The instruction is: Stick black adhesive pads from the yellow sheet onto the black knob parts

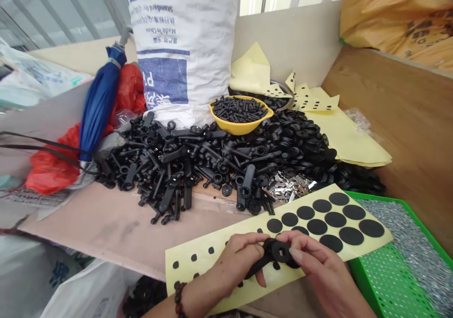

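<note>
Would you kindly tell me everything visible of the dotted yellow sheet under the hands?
The sheet is long, pale yellow and paper-like, with rows of large black discs towards its right end and small black dots towards its left. It lies aslant, its right end reaching over the green basket. The left hand and right hand, holding a black part, hide some of its middle; whether they touch it is unclear.

Lower centre: left hand (240, 256) held black handle (257, 265), right hand (314, 256) pinched black disc (279, 257) at its end, over dotted yellow sheet (184, 267) | centre: black parts (170, 157) lay heaped on table (113, 223) | lower right: green basket (385, 275) stood
</note>
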### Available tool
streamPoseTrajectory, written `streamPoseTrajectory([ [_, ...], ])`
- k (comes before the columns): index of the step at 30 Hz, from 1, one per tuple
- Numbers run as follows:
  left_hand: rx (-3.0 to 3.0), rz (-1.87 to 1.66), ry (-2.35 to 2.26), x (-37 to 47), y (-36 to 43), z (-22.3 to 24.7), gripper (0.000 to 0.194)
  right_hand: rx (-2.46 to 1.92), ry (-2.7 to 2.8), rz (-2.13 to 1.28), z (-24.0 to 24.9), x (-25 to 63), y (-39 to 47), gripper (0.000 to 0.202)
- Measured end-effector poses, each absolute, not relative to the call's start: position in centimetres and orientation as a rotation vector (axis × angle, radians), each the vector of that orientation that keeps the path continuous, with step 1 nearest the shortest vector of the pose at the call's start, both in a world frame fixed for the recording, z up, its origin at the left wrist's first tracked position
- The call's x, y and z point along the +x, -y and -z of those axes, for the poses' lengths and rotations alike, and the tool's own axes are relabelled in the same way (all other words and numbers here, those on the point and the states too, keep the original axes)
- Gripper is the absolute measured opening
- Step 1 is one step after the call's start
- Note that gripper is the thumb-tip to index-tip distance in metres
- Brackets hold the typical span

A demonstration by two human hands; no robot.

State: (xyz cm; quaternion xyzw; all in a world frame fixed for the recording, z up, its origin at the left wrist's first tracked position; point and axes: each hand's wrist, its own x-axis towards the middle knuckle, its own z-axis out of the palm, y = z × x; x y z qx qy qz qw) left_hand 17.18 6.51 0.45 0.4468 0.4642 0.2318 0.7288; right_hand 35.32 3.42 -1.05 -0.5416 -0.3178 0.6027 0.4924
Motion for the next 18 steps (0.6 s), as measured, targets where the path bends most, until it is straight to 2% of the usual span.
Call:
streamPoseTrajectory([
  [12, 0.956, -0.495, -0.994, 17.47, -6.70, -0.33, 0.042, -1.184, 0.604, -1.617, 1.15, 35.59, -3.10, 0.029],
  [18, 0.966, -0.489, -0.977, 17.52, -6.63, 0.19, 0.047, -1.219, 0.641, -1.559, 1.45, 35.18, -3.10, 0.029],
])
